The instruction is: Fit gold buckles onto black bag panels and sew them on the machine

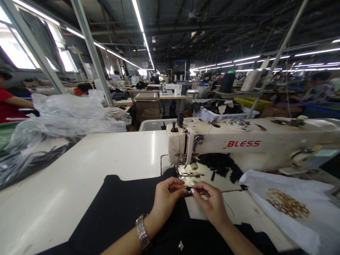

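Note:
My left hand [166, 196] and my right hand [212, 203] meet in front of the sewing machine [207, 138], each closed in a pinch. Between the fingertips shows a small black fabric strip [189, 189]; the fingers hide most of it. Under my left hand and wrist spreads a large black fabric piece [111, 209], one edge reaching the needle area. Just beyond my fingers is the metal presser foot and plate [188, 173]. A pile of short black strips [219, 164] lies on the machine bed under the arm.
Gold-coloured rings [288, 203] lie on a white plastic sheet [255, 180] at the right. Thread cones [227, 82] stand behind the machine. Plastic-wrapped bundles [66, 117] crowd the table's left side. A person in a red sleeve [12, 102] is at far left.

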Demonstrator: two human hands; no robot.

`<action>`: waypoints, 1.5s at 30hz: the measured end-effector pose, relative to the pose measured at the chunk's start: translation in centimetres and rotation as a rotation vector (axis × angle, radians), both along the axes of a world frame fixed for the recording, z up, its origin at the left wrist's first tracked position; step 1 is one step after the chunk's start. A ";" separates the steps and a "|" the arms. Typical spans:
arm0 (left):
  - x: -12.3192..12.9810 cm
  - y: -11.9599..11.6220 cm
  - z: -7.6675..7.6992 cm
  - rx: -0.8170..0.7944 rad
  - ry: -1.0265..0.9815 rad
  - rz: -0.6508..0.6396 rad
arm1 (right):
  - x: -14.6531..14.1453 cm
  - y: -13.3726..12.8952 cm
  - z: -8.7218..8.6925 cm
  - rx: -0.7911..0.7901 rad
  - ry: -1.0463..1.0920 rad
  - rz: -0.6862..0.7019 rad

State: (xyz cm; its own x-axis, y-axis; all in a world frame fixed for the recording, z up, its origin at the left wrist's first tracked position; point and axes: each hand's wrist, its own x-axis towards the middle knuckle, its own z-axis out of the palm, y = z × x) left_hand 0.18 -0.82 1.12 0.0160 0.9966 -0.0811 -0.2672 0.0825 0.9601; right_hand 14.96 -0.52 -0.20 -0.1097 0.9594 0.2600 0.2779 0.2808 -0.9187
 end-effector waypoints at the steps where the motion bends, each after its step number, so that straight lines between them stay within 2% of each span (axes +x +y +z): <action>1: 0.0 0.0 0.0 0.002 0.007 0.001 | 0.0 0.0 0.0 -0.009 0.011 0.000; 11: -0.5 0.5 -0.1 0.041 0.040 -0.013 | -0.1 0.5 0.5 -0.174 0.156 0.089; 20: -0.3 0.4 0.2 -0.035 -0.097 -0.076 | -0.3 0.6 0.4 -0.275 0.233 0.147; 25: -0.5 0.6 -0.1 0.011 0.016 -0.158 | -0.2 0.7 0.5 -0.333 0.276 0.146; 28: -0.7 0.3 0.1 0.174 0.325 -0.164 | -0.2 0.9 0.4 -0.401 0.336 0.127; 31: -1.1 0.1 0.5 0.574 0.729 -0.209 | -0.3 0.9 0.3 -0.483 0.389 0.121; 33: -1.3 0.1 0.8 0.833 0.886 -0.267 | -0.3 0.8 0.3 -0.532 0.406 0.125; 39: -1.8 0.9 1.2 1.259 1.035 -0.288 | -0.5 0.9 0.1 -0.590 0.410 0.124; 42: -2.0 1.3 1.5 1.347 1.072 -0.319 | -0.7 1.2 0.0 -0.599 0.372 0.131; 45: -2.3 1.8 1.5 1.344 1.107 -0.368 | -0.6 0.9 0.1 -0.591 0.324 0.146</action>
State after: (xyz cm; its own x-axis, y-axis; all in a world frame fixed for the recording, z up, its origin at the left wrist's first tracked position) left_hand -2.16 1.01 2.62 0.7406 0.3372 0.5813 0.3379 -0.9345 0.1116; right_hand 14.35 0.39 -0.14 -0.2535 0.9315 -0.2606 -0.0388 -0.2790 -0.9595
